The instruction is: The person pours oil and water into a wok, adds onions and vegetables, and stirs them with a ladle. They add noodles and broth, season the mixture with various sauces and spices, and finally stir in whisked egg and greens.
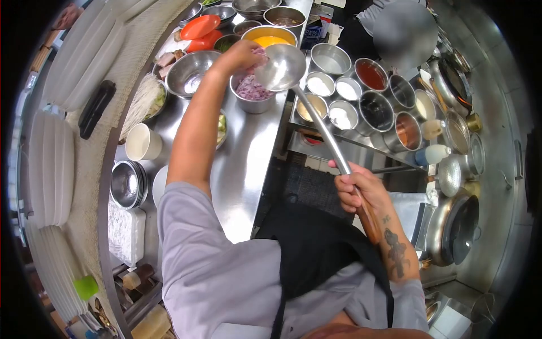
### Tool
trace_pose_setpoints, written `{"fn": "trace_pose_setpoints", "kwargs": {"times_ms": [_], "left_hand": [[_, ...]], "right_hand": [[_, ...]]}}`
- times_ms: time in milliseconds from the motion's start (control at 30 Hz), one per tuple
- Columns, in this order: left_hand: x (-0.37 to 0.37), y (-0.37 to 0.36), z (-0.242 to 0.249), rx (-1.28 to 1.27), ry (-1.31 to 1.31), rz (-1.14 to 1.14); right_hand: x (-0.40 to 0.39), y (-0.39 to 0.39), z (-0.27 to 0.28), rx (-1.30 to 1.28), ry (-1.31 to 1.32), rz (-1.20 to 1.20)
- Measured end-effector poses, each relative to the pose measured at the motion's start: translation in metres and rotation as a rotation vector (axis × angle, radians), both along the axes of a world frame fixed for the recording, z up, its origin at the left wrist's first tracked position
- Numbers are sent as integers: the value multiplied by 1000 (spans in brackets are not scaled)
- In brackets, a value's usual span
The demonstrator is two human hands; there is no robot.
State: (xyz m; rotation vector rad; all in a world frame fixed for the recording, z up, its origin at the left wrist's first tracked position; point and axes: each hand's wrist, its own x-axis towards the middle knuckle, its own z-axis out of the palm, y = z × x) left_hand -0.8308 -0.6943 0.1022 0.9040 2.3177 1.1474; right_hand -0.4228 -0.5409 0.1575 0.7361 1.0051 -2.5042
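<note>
My right hand [358, 183] is wrapped round the wooden end of a long-handled ladle [280, 66]. Its metal bowl is up at the edge of the steel table, beside my left hand [238, 56]. That hand is closed on some chopped red onion [258, 54], its fingers partly hidden behind the ladle's bowl. Just below both sits a steel bowl of chopped red onion [252, 89]. A bowl of yellow liquid [270, 41] stands behind them, and a wide steel bowl [191, 72] lies left of my forearm.
Pots of white powders, red sauce [371, 75] and dark liquid [376, 110] crowd the right-hand counter. Pans and a wok [451, 229] line the far right. Stacked plates [51, 169] fill the left shelf. A white cup [143, 142] stands near it. Another person [367, 25] is at the back.
</note>
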Motion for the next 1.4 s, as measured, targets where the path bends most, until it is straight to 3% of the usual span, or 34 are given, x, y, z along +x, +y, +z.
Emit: {"fn": "trace_pose_setpoints", "kwargs": {"times_ms": [200,300,400,533,567,600,633,700,767,833,900,967,1067,1133,1233,1300,1333,1367,1400], "left_hand": [[11,21,13,-411,160,-96],[9,26,9,-506,414,-97],[22,21,-9,-298,836,12],[31,24,-31,-209,787,82],[39,28,-32,-127,800,131],[63,22,-23,142,816,200],[87,23,-21,315,713,314],[144,4,12,506,572,285],[199,-16,3,560,282,354],[243,-34,-42,675,22,427],[273,-60,-91,711,-418,627],[268,-89,-127,700,-720,1040],[245,-129,-151,1025,-699,1197],[217,-149,-171,1035,-679,1271],[184,-171,-199,967,-776,1207],[179,-180,-203,962,-771,1038],[168,-193,-223,977,-812,1004],[158,-212,-249,1035,-902,819],[135,-245,-282,990,-1108,841]], "right_hand": [[-3,-1,-8,-142,13,54],[-2,-1,-7,-176,5,41],[0,-2,-2,-221,2,18],[5,-1,-1,-315,2,-24],[7,0,-2,-349,1,-39],[10,1,-3,-383,-1,-56],[14,2,-3,-399,6,-57],[23,7,-6,-410,22,-36],[32,14,-7,-409,26,-24],[41,23,-6,-383,3,7],[51,31,-6,-378,-6,26],[65,39,-8,-398,-8,37],[90,54,-8,-339,-24,64],[111,65,-8,-372,-18,48],[148,82,-6,-418,23,-35],[178,94,-3,-419,76,-131],[194,100,0,-418,111,-197],[212,105,4,-409,149,-280],[230,114,5,-397,194,-373]]}}
